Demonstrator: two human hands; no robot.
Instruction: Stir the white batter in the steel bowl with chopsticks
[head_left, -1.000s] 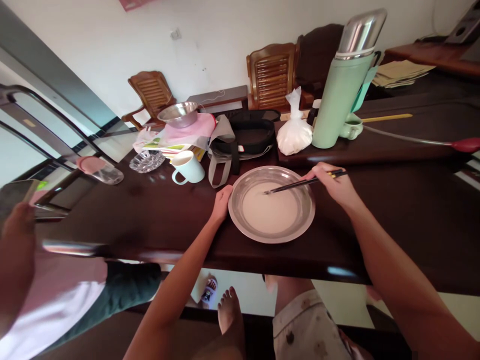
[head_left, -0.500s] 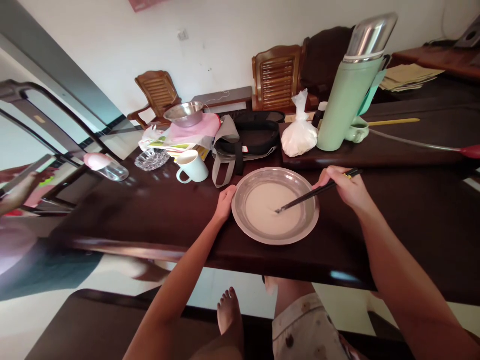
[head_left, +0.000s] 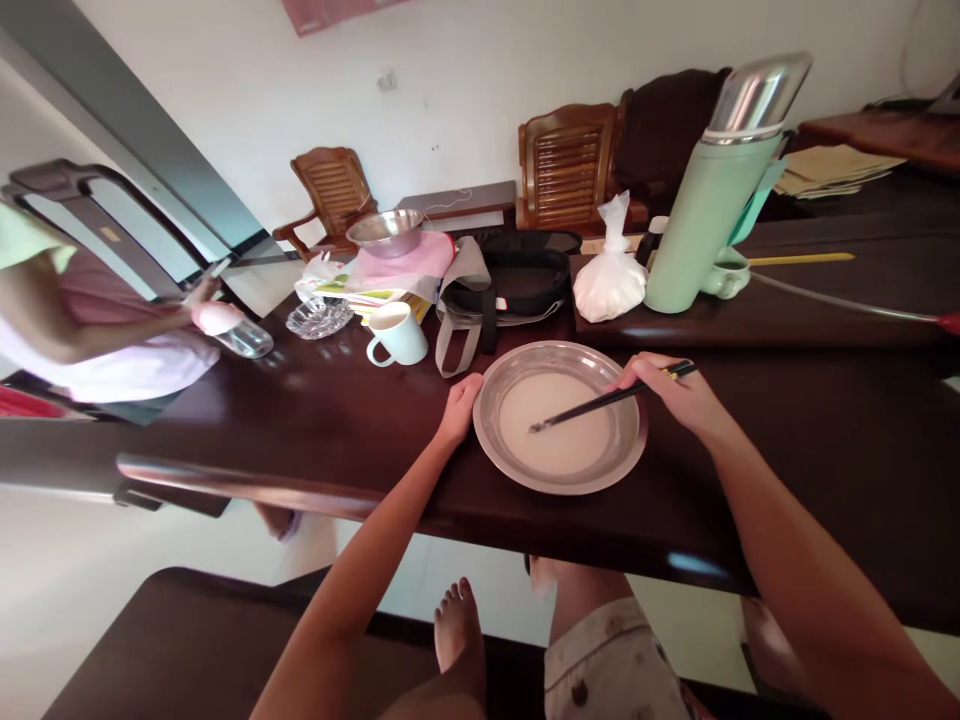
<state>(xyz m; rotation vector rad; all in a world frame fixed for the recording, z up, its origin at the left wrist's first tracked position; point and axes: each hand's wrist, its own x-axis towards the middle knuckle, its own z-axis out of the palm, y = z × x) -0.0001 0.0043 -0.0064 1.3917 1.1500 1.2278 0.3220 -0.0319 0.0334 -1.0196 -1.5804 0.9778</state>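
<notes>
A round metal dish stands on the dark table, holding a milky, pale liquid. My left hand grips its left rim, fingers partly hidden at the edge. In my right hand is a pair of black chopsticks, held slanting over the dish's right side. Their tips reach the liquid left of its middle. Behind the dish are a knotted plastic bag of white powder and a tall green thermos.
A white mug, a glass dish and a black-and-grey bag stand behind to the left. A steel bowl rests on a pink item. At far left, another person's hand is at a pink-topped bottle.
The chopstick tips have moved left through the liquid, my right hand shifting with them. At left, the other person has come up to the table and reached the bottle. The view has shifted slightly.
</notes>
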